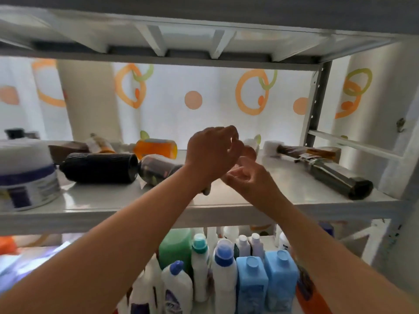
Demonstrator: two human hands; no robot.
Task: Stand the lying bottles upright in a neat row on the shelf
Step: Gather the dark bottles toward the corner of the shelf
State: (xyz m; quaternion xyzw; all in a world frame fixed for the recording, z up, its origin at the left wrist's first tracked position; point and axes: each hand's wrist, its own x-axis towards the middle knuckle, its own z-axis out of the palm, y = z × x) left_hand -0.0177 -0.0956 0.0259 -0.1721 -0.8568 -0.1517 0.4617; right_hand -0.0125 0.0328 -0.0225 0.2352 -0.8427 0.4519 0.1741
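Several bottles lie on the white shelf [226,200]: a black ribbed bottle [99,167], a dark labelled bottle [158,169], an orange bottle [156,148] and a brown bottle [99,143] behind them. At the right lie a long dark bottle [335,175] and a brown white-capped bottle [303,151]. My right hand [247,175] is palm up at mid-shelf, fingers curled around a small orange-brown bottle [249,152]. My left hand [213,150] hovers just above it with curled fingers and hides most of that bottle. Its pale end [205,191] shows under my left wrist.
A large white jar with a blue band [25,175] stands at the shelf's left end. A grey upright post [317,103] closes the right side and another shelf board runs overhead. Below, several detergent bottles [251,282] stand packed together.
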